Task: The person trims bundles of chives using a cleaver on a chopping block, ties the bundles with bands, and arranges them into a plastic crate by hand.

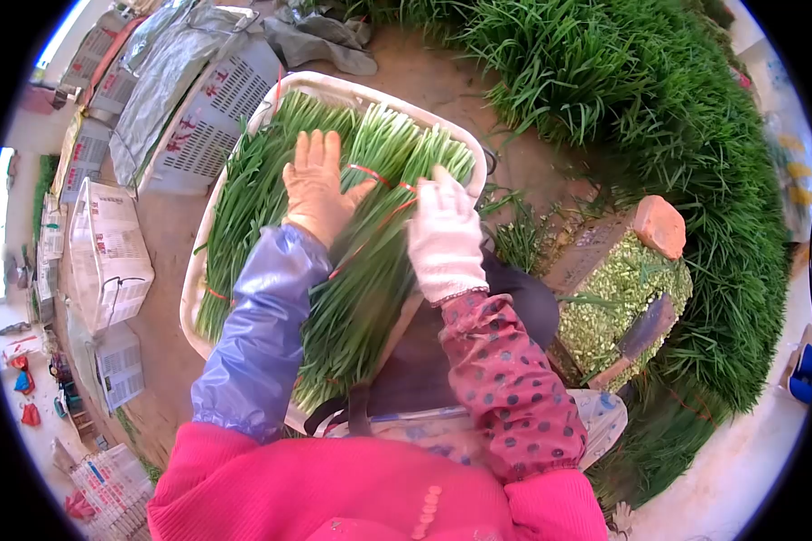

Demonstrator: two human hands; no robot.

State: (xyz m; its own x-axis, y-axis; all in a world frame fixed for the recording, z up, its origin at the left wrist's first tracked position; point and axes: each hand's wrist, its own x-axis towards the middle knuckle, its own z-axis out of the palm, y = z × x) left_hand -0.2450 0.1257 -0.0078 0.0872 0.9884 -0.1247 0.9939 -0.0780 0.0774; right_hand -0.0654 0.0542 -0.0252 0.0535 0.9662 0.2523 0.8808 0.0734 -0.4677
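Observation:
A white plastic crate (197, 270) in front of me holds bundles of long green chives (356, 298), several tied with red bands. My left hand (318, 187), in an orange glove, lies flat on the bundles with its fingers spread. Near the crate's right side, my right hand (445, 239), in a whitish glove, rests on the rightmost bundle (438, 153), fingers stretched toward its pale cut ends. That hand is slightly blurred, and its fingertips are partly lost against the stalks.
A large heap of loose chives (604, 81) curves along the right. Beside my right knee, a box of chopped trimmings (622, 298) carries a brick (660, 227) and a dark-bladed knife (645, 326). White crates (113, 257) line the left, one covered by grey sheeting (167, 99).

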